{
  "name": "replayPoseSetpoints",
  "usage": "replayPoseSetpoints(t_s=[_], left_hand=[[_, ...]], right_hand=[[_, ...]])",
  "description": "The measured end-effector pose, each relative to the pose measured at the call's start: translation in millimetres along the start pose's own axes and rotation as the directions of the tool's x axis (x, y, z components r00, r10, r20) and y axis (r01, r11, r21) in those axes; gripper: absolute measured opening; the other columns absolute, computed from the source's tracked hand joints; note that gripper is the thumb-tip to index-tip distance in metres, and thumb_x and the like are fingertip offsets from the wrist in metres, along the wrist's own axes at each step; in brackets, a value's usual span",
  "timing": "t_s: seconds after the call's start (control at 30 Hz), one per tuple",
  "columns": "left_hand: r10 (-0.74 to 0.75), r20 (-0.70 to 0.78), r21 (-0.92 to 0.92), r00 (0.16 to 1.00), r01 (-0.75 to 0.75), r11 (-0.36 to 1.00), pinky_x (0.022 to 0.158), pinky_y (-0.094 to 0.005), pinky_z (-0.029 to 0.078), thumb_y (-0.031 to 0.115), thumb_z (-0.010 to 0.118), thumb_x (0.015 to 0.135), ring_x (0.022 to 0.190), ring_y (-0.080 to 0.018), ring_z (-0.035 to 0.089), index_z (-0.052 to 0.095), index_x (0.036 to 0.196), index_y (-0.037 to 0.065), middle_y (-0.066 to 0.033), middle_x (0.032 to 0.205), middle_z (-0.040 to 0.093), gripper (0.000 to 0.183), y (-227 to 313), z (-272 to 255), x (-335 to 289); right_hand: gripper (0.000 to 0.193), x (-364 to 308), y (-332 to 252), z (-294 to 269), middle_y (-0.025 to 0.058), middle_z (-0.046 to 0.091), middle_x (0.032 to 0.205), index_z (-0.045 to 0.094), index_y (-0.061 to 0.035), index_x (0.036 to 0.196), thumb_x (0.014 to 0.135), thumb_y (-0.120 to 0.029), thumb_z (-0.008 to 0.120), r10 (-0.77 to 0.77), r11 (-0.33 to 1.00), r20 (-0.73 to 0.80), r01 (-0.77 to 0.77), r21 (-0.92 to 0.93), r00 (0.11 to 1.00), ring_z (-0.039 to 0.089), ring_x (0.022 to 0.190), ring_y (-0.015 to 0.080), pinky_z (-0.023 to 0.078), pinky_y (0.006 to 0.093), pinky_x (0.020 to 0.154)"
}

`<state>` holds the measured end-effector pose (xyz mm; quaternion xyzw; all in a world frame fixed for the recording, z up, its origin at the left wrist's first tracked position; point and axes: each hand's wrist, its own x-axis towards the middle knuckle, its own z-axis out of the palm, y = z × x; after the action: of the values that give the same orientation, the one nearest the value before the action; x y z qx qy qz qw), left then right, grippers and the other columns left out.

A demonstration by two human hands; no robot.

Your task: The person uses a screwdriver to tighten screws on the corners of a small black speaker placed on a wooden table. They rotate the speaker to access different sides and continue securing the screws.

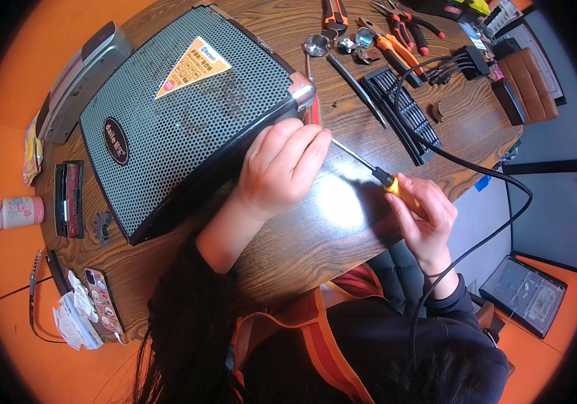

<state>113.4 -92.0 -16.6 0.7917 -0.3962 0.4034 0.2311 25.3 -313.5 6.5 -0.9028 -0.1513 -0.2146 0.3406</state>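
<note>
1. Position: the speaker box (157, 158), with its perforated grille facing the camera, occupies the left half of the table (288, 262). The screwdriver (406, 196) lies between the two hands, just right of the box.
2. Right hand (430, 219): closed around the screwdriver's yellow handle, the shaft pointing up and left.
3. Left hand (280, 161): fingers curled at the box's near right side, beside the far end of the shaft. Whether they grip anything cannot be told; the driver's tip is hidden.
4. Principal risk, in my judgement: a slip of the tip, caused by poor seating or an angled push, could jab the left fingers — they sit directly in line with the shaft.
5. Secondary risk: if the box shifts under one-sided force, the tip could scratch its casing. The black cable (460, 158), looping past the right forearm, could snag during a wide movement.
6. Surface: dark wood grain with a bright glare patch. Pliers (396, 50) and a tray of bits (403, 114) lie beyond the hands; a phone (103, 301) rests at the left edge.
7. Room: orange floor (6, 145), with a dark opened device (525, 294) lying at right.
</note>
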Motion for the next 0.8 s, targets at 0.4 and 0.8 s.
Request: replayPoseSetpoints(t_s=[0.4,0.8], left_hand=[[0.035,0.062,0.066,0.997,-0.039,0.997,0.067,-0.0273,0.046,0.004,0.064,0.066,0.082,-0.0181,0.057,0.066,0.09,0.001,-0.0049,0.088,0.063,0.025,4.3,-1.5,2.4],[-0.037,-0.036,-0.025,0.999,0.036,0.999,0.068,-0.0277,0.047,0.004,0.063,0.071,0.081,-0.0186,0.058,0.064,0.089,0.001,-0.0059,0.087,0.062,0.018,2.0,2.5,0.1]], right_hand=[[0.033,6.0,1.4,-2.5,0.0076,0.066,0.085,0.067,-0.0036,0.094,0.063,0.002,0.075,-0.167,0.977,-0.039,0.16,-0.142,0.985,0.061,0.074,0.021,0.048,0.0284,0.066],[0.031,2.9,0.9,-1.0,0.0092,0.067,0.085,0.067,-0.0022,0.093,0.063,0.002,0.076,-0.077,0.995,-0.096,0.069,-0.077,0.992,0.062,0.075,0.0209,0.048,0.0286,0.068]])
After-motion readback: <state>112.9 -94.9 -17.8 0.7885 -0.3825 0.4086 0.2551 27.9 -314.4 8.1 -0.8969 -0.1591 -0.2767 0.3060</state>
